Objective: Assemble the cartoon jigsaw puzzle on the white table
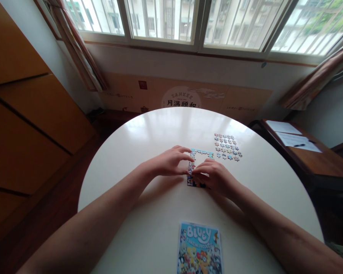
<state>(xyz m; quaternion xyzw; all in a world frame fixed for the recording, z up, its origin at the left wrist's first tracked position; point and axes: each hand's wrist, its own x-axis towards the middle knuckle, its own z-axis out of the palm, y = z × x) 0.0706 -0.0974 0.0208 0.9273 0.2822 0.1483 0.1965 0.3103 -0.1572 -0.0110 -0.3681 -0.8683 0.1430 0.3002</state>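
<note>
A partly joined jigsaw puzzle (190, 182) lies on the white table, its border pieces forming a frame around a bare middle. From its left side, my left hand (175, 160) reaches in with fingers apart, fingertips at the upper left border and thumb by the left edge. My right hand (214, 174) covers the puzzle's lower right part. Its fingers are drawn together at the left border, on a puzzle piece that they mostly hide. Loose puzzle pieces (228, 146) lie in rows to the right, beyond my right hand.
A blue Bluey picture sheet (200, 249) lies near me on the round white table (143, 133). On the right, a brown side table (328, 158) holds papers (295, 140) and a pen (299, 145). Wooden cabinets (31, 114) stand at left, with windows ahead.
</note>
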